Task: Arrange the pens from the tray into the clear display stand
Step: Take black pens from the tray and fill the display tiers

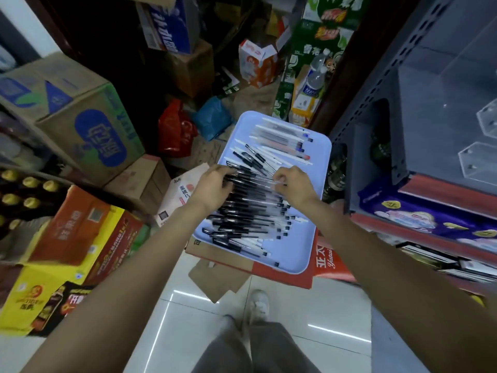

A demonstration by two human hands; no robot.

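Note:
A light blue tray [317, 160] sits on a red and brown carton in front of me, covered with several black-capped and clear pens [250, 219]. My left hand [212, 184] lies over the left ends of a bunch of black pens, fingers curled around them. My right hand [293, 184] pinches the clear ends of the same pens near the tray's middle. The clear display stand [478, 162] stands on the grey shelf at the right, well apart from both hands.
Cardboard boxes [80, 125] and drink cartons are stacked at the left and behind the tray. A grey metal shelf unit [376, 109] rises at the right, with snack packs [419, 216] on its lower tier. My legs and a shoe [258, 305] stand on the white tiled floor.

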